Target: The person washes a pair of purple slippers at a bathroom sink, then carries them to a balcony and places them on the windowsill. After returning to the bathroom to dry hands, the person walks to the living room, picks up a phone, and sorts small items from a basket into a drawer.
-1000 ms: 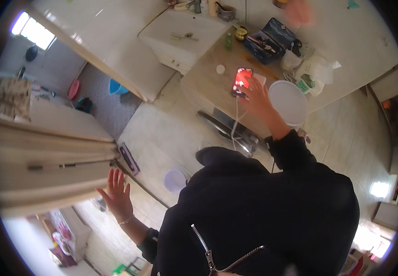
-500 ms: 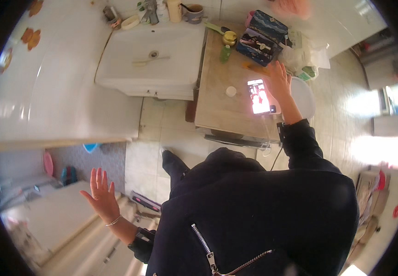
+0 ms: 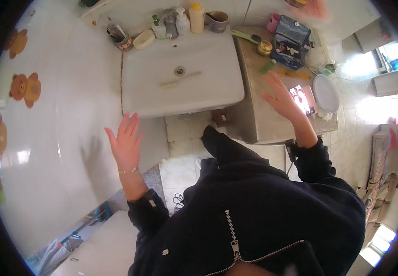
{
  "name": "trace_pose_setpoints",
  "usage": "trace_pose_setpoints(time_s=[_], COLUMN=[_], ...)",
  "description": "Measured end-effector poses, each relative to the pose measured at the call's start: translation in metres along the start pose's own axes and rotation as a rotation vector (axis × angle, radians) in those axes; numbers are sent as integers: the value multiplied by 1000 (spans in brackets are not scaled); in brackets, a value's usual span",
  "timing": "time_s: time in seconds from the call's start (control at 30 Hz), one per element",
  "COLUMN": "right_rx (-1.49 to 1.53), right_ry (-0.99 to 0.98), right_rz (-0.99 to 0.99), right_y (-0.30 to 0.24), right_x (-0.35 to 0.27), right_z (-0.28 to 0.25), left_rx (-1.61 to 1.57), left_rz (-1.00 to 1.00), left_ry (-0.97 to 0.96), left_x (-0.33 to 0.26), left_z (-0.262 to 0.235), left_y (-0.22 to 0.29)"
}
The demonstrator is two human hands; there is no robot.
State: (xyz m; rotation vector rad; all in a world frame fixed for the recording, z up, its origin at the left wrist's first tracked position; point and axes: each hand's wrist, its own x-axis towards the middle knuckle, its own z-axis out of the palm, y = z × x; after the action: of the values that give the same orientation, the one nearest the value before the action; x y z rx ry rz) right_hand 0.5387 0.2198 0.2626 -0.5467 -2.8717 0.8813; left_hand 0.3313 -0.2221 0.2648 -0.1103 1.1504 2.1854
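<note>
My left hand [image 3: 126, 143] is raised with its fingers spread, holding nothing, between the tiled wall and the near left edge of the white sink [image 3: 153, 99]. A light-coloured toothbrush [image 3: 180, 79] lies in the basin beside the drain [image 3: 179, 71]. Over the table [image 3: 254, 122] to the sink's right hovers my right hand [image 3: 282, 100], also open and holding nothing. Just right of it a lit phone [image 3: 303, 100] lies on the table. A small green bottle [image 3: 268, 66] and a gold-lidded jar [image 3: 264, 48] stand beyond its fingertips.
Along the sink's back ledge are a soap dish [image 3: 144, 39], pump bottles [image 3: 182, 20], a yellow-capped bottle [image 3: 196, 18] and a mug [image 3: 218, 22]. An open dark blue case [image 3: 291, 46] sits at the table's back. A white round lid [image 3: 326, 94] lies at its right edge.
The view has turned and shifted toward the sink. My left hand has come up and forward to the sink's near edge. My right hand has moved left, from beyond the phone to its left side.
</note>
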Motion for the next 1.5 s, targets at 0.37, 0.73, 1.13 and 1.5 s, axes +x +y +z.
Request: trace_pose_setpoints(time_s=[0.37, 0.73, 1.13, 1.5], right_rx=[1504, 1957, 2094, 665], right_ry=[-382, -234, -277, -15], right_rz=[200, 214, 765, 460], right_y=[-125, -129, -84, -107], right_x=[280, 355, 377, 371], right_z=[99, 128, 282, 273], left_rx=[-356, -214, -237, -57], left_rz=[-146, -363, -511, -276], left_ry=[59, -18, -165, 285], left_x=[248, 374, 432, 412], left_z=[37, 57, 45, 55], left_y=[-9, -25, -78, -108])
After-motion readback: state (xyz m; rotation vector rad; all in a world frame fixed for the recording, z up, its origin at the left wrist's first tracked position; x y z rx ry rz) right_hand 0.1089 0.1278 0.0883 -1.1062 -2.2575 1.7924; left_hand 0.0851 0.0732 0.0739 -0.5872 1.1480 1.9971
